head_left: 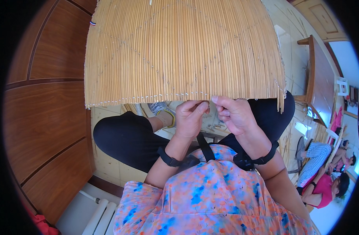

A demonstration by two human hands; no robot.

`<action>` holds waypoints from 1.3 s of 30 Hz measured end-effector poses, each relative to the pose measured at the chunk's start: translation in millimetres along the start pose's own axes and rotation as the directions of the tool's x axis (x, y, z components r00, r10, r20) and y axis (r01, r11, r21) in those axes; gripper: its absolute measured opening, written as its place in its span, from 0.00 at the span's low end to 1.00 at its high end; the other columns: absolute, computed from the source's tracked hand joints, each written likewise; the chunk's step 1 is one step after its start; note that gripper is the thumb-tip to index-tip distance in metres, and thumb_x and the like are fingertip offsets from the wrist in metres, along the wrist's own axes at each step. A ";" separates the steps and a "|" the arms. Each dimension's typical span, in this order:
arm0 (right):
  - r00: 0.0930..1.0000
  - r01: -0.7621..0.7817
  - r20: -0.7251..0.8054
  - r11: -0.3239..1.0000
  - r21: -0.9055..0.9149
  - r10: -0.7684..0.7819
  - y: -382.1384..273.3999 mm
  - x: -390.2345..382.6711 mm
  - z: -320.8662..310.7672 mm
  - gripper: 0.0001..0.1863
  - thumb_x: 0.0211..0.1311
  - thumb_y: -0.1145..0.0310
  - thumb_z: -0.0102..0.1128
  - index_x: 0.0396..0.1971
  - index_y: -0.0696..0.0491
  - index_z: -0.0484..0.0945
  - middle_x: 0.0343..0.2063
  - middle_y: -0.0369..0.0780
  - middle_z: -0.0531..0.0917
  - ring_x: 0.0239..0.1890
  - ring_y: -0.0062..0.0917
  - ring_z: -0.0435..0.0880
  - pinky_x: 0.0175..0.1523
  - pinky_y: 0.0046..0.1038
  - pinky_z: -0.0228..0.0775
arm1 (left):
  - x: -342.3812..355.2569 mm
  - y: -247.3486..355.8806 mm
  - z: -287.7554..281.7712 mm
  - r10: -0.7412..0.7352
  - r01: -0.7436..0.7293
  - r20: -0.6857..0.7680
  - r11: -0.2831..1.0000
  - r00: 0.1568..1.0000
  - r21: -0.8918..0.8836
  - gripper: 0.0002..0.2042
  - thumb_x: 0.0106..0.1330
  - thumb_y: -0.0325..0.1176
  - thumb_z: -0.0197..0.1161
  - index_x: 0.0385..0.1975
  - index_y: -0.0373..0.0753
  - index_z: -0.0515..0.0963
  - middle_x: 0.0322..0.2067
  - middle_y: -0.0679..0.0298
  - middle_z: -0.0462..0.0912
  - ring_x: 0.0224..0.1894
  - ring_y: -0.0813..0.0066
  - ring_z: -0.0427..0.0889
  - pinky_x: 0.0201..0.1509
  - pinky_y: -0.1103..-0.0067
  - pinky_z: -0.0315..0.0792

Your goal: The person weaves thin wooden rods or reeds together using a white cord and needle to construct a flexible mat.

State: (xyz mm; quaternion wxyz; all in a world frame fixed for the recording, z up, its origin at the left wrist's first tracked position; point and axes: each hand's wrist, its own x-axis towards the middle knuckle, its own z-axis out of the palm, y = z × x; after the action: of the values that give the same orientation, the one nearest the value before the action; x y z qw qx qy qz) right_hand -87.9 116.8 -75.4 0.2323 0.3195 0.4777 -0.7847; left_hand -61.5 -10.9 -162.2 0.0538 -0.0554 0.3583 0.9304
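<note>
A large mat of thin tan stalks (179,51), tied side by side with thread, stretches away from my lap. White stitches run along its near edge from the left corner to about the middle. Where those stitches end, my left hand (190,119) is closed in a pinch just below the edge; what lies between its fingertips is too small to make out. Beside it, my right hand (237,116) is closed on the mat's edge, thumb on top and fingers curled beneath. A few stalk ends hang lower at the right corner.
Brown wooden cabinet doors (46,129) stand close on the left, above a white radiator (102,217). A wooden table (320,78) is at the right. Loose stalks lie on the tiled floor. Other people, one in a pink top (324,194), sit at the lower right.
</note>
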 end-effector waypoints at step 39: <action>1.000 0.022 0.023 1.000 -0.015 -0.022 0.8 0.4 2.7 0.08 0.52 0.72 0.65 0.21 0.52 0.74 0.16 0.30 0.72 0.13 0.10 0.62 0.18 0.14 0.51 | 13.4 12.8 -23.8 -0.107 0.091 0.118 0.987 0.987 0.131 0.09 0.59 0.24 0.64 0.40 0.32 0.79 0.36 0.61 0.81 0.34 0.75 0.76 0.35 0.78 0.70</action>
State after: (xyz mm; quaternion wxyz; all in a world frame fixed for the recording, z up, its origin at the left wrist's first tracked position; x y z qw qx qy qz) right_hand -88.5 114.0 -75.2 0.2315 0.3036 0.4847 -0.7870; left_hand -74.9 -35.5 -173.2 0.1259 -0.0113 0.4088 0.9038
